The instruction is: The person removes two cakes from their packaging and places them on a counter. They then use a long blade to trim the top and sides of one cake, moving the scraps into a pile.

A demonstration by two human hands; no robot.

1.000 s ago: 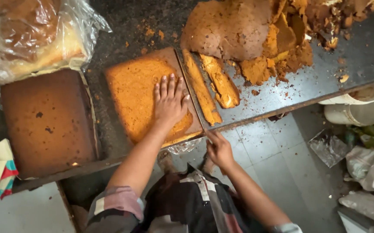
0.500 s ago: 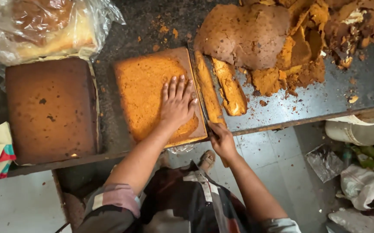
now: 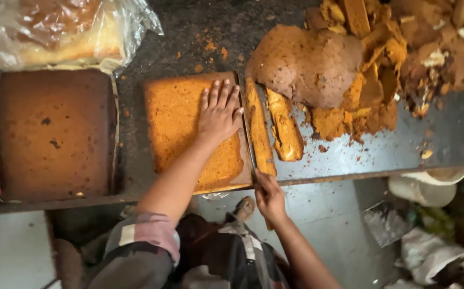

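Note:
A square orange-yellow cake slab lies on the dark worktop. My left hand presses flat on its right part, fingers spread. My right hand is closed around the handle of a long knife at the counter's front edge; the blade runs along the slab's right edge. A cut-off crust strip lies just right of the blade, with another strip beside it.
A brown-crusted square cake sits at the left. A cake in clear plastic lies behind it. A heap of brown trimmings fills the back right. Below the counter are tiled floor, a white bucket and bags.
My right hand has come up to the counter edge and now holds the knife along the slab's right side. My left hand stays pressed on the slab.

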